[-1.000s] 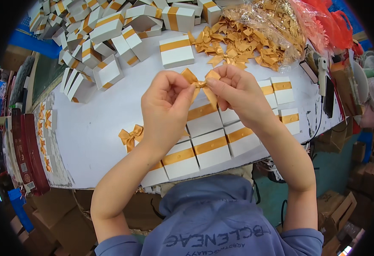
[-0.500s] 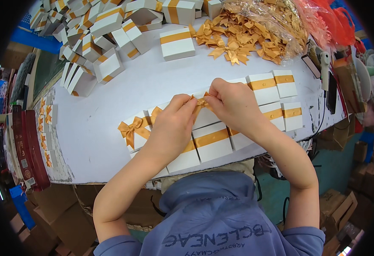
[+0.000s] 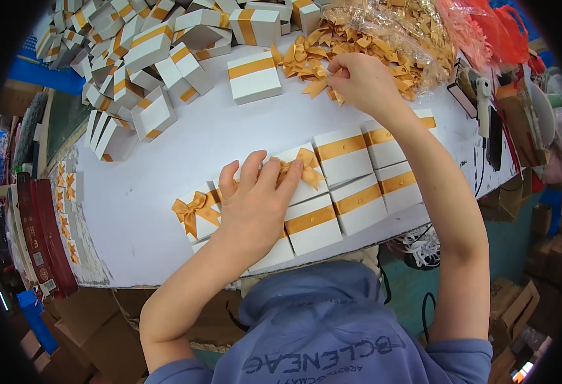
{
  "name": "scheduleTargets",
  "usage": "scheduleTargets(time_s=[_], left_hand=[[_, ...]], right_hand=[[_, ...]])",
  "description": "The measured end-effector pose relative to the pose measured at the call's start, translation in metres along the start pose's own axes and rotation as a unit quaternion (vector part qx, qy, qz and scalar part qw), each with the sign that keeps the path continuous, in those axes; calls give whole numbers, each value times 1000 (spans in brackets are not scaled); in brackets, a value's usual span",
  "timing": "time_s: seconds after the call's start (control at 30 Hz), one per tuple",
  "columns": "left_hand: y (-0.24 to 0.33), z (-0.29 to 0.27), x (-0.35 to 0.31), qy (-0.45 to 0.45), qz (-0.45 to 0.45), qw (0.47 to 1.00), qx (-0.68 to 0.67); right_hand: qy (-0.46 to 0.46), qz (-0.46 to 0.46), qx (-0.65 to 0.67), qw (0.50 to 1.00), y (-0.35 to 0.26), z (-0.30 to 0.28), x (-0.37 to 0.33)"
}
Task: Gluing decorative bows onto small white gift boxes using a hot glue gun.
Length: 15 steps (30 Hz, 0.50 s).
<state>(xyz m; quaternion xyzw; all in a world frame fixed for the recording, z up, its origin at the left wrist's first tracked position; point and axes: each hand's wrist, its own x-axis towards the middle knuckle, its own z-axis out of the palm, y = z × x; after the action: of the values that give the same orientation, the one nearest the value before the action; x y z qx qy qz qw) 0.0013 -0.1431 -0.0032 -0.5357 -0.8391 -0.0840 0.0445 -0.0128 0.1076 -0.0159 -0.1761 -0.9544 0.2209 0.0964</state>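
Note:
My left hand (image 3: 254, 208) lies over the front rows of white gift boxes, fingers spread. Its index fingertip rests on a gold ribbon bow (image 3: 310, 168) that sits on a box's gold band. Left of that hand, another box carries a gold satin bow (image 3: 194, 210). Further right, bare-banded white boxes (image 3: 342, 157) stand in two rows, each with a small round dot on the ribbon. My right hand (image 3: 367, 83) reaches over to the heap of gold bows (image 3: 358, 41), thumb and fingers pinched together on a bow at its near edge. The fingertips partly cover that bow.
A jumbled pile of white boxes with gold bands (image 3: 146, 51) fills the far left. One single banded box (image 3: 255, 83) stands before it. A glue gun (image 3: 483, 105) and its cord lie at the right edge. Small bow-topped boxes (image 3: 69, 205) line the left edge.
My right hand has left the boxes and moved up to the bow heap. My left hand has opened from a pinch and spread over the boxes; the bow both held now lies on a box.

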Motion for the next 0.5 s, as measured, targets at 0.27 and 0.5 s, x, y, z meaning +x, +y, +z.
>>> scheduleTargets(time_s=[0.27,0.5], left_hand=[[-20,-5,64,168,-54,935,-309],[-6,7,96,156,-213,794,-547]], right_hand=[[-17,-17,-56,998,-12,-7,-1],[18,-45,179,983,-24,-42,-48]])
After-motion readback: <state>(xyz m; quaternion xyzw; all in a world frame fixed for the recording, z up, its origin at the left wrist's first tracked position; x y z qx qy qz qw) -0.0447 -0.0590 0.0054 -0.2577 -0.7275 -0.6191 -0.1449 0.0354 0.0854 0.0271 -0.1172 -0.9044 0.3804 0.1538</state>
